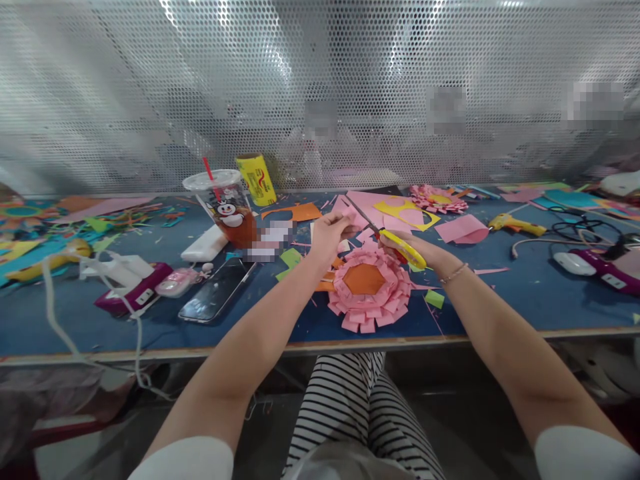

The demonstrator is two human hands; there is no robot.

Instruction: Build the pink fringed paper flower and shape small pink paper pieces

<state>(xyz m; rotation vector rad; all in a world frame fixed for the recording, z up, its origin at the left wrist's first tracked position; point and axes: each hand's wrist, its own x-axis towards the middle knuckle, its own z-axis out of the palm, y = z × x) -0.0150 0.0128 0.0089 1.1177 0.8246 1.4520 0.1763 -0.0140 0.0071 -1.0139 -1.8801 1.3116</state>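
My right hand (419, 251) grips yellow-handled scissors (403, 249), whose dark blades point up and left, apart at the tips as far as I can see. Between the fingers of my left hand (330, 233) is a small piece of pink paper (354, 217), close beside the blades. Just below both hands lies a pink paper flower (370, 308) with folded petals in layers round an orange centre (363, 279). An orange paper strip (326, 285) sticks out from its left side. Pink paper sheets (373, 203) lie behind my hands.
A drink cup (227, 213) with a red straw stands left, near a yellow roll (257, 180). A phone (219, 290) and a purple power strip (133, 288) lie front left. Right are a yellow glue gun (517, 225), cables and another pink flower (439, 199). A perforated metal screen (320, 87) closes the back.
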